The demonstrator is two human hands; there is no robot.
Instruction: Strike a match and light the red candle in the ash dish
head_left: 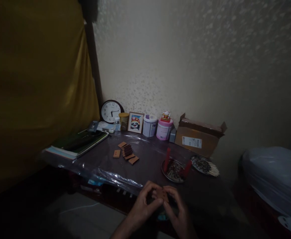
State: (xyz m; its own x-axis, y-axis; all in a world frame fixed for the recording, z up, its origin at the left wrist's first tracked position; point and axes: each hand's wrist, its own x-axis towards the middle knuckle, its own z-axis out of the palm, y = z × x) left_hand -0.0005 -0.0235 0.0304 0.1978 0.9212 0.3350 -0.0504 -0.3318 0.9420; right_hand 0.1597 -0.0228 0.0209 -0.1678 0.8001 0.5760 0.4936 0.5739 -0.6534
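Two bare hands meet at the bottom centre of a dim view, at the near edge of a dark table [150, 161]. The left hand [141, 207] and the right hand [179, 213] both pinch one small brown tile [163, 195] between thumbs and fingertips, with the fingers curled close around it. The tile is held in the air over the table's front edge, not resting on anything.

A clear plastic sheet [115, 178] covers the table. Further back, left of centre, lies a loose pile of brown tiles [126, 152]. Nearer the hands, to the right, a round metal dish [163, 169] holds small beads or seeds — too dark to tell which — with two red sticks [167, 155] propped in it. Just beside the dish is a plate of thin pale sticks [205, 166]. Along the wall stand a clock [111, 111], a framed panda picture [135, 122], two tins [149, 125] and a cardboard box [198, 137]. A stack of books [78, 145] lies at the left end.

The likeliest risks: the tile is small and gripped only at the fingertips, so a slip could drop it past the table edge to the dark floor, where it would be hard to find. The light is poor, so fine work on the tile may go astray. A hand reaching forward could knock the dish — it sits close — and scatter its contents across the slick plastic.
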